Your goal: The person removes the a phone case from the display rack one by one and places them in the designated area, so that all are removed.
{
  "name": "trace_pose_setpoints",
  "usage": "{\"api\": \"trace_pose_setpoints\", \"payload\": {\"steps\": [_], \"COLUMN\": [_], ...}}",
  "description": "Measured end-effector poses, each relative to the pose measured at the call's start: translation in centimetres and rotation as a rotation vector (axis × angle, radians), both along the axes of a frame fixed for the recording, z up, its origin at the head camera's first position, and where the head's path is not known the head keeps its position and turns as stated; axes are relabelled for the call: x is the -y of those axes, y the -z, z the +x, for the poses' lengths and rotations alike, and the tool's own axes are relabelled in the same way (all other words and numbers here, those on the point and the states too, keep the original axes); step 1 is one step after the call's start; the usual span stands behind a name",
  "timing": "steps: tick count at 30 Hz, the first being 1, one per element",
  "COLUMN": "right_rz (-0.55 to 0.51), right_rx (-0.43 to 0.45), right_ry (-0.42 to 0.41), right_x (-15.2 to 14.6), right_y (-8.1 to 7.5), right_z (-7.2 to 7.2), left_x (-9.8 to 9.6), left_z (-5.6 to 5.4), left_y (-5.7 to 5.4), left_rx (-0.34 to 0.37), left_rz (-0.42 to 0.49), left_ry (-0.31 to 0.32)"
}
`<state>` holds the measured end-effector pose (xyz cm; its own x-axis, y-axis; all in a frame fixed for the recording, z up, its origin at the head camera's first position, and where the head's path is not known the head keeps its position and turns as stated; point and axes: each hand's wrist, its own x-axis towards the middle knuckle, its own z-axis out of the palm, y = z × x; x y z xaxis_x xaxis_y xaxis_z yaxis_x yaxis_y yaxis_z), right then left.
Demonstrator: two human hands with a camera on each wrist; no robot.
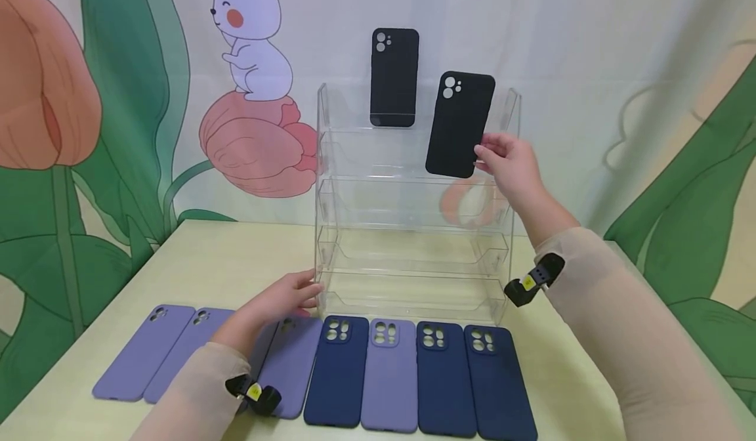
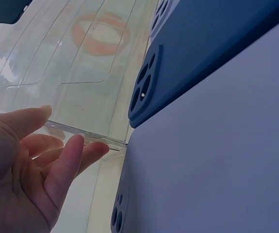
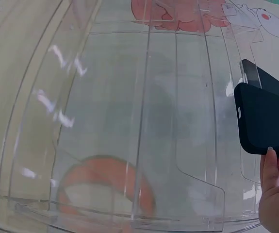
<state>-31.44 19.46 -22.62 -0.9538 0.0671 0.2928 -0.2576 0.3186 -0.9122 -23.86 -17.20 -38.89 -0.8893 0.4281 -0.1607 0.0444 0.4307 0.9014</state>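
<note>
My right hand pinches the lower right edge of a black phone case, held upright and slightly tilted before the upper tiers of a clear tiered display rack. Another black phone case stands in the top tier, left of the held one. In the right wrist view the held case overlaps the standing one. Down at the rack's front left corner, my left hand grips the clear side panel, thumb on one face and fingers on the other.
A row of phone cases lies on the pale table before the rack, among them a lavender case and a navy case. My left forearm covers part of the row. A printed curtain hangs behind.
</note>
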Motion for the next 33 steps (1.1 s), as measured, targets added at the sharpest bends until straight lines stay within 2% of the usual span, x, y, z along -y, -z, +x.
{"api": "trace_pose_setpoints", "payload": {"steps": [10,22,33], "right_rz": [0.012,0.082,0.084], "right_rx": [0.008,0.036,0.042], "right_ry": [-0.032,-0.048,-0.087], "right_x": [-0.1,-0.8,-1.1], "right_y": [1.6,3.7,4.6], "right_z": [1.2,2.4,3.7], "left_x": [0.1,0.1,0.0], "left_z": [-0.1,0.0,0.0], "left_y": [0.2,0.2,-0.1], "left_rx": [-0.008,0.007,-0.009], "left_rz": [-0.007,0.002,0.002], "left_ry": [-0.004,-0.008,0.007]}}
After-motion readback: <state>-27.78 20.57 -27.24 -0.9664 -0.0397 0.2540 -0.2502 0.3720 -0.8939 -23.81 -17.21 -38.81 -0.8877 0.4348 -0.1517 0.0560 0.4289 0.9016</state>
